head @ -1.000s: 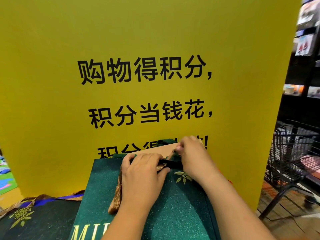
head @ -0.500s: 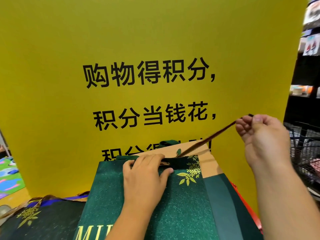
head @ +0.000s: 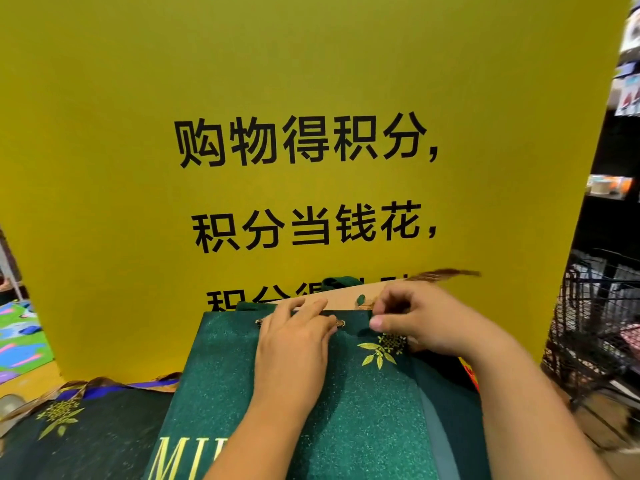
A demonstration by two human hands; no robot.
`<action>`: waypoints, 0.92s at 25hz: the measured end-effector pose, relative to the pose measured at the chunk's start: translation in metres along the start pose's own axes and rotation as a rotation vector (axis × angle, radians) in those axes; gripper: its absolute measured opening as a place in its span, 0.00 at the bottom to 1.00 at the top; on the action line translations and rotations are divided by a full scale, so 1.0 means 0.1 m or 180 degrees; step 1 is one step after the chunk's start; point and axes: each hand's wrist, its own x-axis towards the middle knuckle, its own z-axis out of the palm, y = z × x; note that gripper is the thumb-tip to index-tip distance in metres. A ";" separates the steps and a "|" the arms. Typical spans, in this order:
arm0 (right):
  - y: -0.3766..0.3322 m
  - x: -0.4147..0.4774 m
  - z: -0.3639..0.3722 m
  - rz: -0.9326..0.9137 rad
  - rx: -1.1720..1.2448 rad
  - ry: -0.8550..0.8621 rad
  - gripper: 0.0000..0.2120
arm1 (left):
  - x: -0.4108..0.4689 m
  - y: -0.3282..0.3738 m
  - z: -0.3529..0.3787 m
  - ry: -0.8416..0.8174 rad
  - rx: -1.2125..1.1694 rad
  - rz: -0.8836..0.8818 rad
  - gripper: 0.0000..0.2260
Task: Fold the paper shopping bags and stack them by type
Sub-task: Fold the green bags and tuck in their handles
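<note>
While left hand (head: 294,344) presses one bag (head: 363,410) | right hand (head: 426,320) pinches one ribbon (head: 443,274)

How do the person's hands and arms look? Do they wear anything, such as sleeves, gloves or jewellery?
Nothing is worn. The left hand and right hand have no gloves, rings or markings. The left forearm and right forearm are bare, without sleeves, watch or bracelet, as far as visible.

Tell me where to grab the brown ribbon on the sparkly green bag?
Pinch the thin brown ribbon handle where it sticks out, probably best from the right: it pokes free above the right hand, clear of the glittery green paper bag. The left hand lies flat across the rim, blocking that side.
</note>
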 end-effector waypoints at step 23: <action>0.15 0.18 0.10 0.0343 -0.0514 0.0862 0.15 | 0.33 -0.59 -1.11 -0.3057 -0.3773 -0.0658 0.22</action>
